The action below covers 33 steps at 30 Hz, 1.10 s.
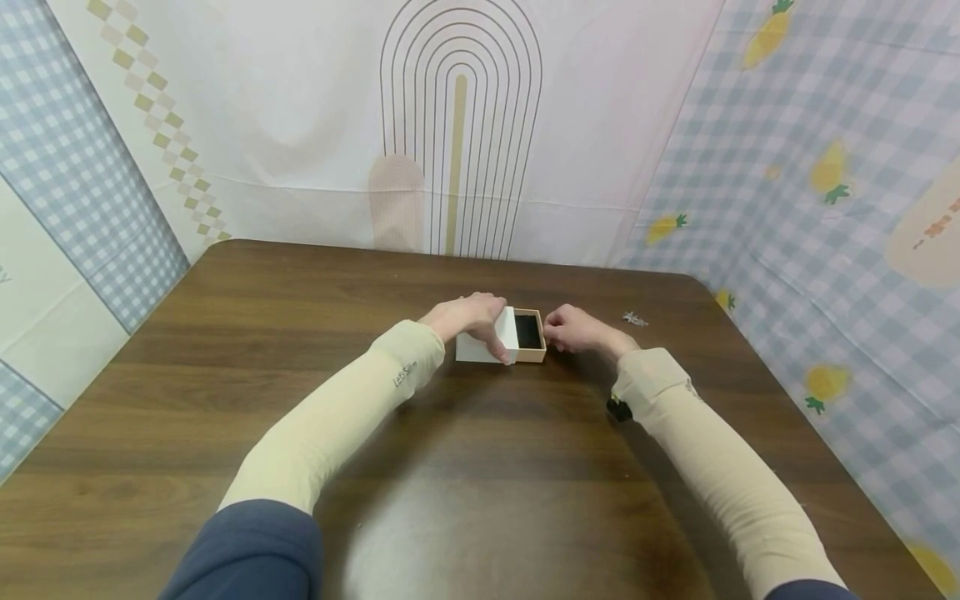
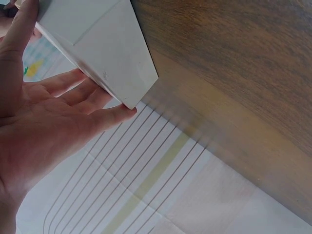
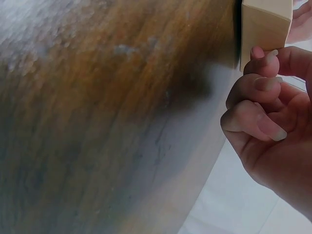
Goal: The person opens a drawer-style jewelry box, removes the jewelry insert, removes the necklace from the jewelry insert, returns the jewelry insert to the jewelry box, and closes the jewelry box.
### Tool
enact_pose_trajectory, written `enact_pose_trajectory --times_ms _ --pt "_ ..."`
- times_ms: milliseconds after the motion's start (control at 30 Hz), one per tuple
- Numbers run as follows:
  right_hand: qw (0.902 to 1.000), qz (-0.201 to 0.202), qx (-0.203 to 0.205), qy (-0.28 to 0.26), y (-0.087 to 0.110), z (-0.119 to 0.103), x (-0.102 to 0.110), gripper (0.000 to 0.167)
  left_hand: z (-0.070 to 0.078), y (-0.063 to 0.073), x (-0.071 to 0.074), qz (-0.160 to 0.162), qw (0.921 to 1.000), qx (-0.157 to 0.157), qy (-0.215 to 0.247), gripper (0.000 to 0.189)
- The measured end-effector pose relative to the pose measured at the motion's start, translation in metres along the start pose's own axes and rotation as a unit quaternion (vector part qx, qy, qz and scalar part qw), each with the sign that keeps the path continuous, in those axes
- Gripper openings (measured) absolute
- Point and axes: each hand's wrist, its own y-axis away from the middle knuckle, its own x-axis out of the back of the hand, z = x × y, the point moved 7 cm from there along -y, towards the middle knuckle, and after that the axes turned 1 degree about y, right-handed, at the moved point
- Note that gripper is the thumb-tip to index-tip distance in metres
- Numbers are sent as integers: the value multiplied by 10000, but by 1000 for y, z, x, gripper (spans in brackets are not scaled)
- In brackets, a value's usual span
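Observation:
A white box sleeve (image 1: 483, 348) lies on the table, and a tan cardboard drawer (image 1: 531, 356) with a black lining (image 1: 528, 332) sticks partway out of its right end. My left hand (image 1: 472, 317) grips the sleeve from above, thumb on the near side. In the left wrist view its fingers (image 2: 102, 95) press along the far face of the sleeve (image 2: 107, 48). At the drawer's right end is my right hand (image 1: 573, 327). The right wrist view shows its curled fingers pinching at the edge of the drawer (image 3: 265, 31); exactly what lies between thumb and forefinger is hidden.
A small silvery object (image 1: 635, 319) lies on the table to the right of the right hand, too small to make out. The brown wooden table (image 1: 300, 333) ends at a hanging white patterned cloth (image 1: 315, 125) behind and checked cloth (image 1: 810, 250) on the right.

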Motion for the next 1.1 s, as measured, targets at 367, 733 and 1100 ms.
enact_pose_trajectory --times_ms 367,733,1100 --pt "10000 38 -7 15 -1 -1 -2 20 0 1 -1 -10 10000 -4 -14 78" --pt "10000 46 -12 -29 -2 -3 -2 20 1 2 1 -4 10000 -15 -2 77" --pt "9999 49 59 71 -5 -3 -3 21 0 0 -1 -32 9999 26 -100 78"
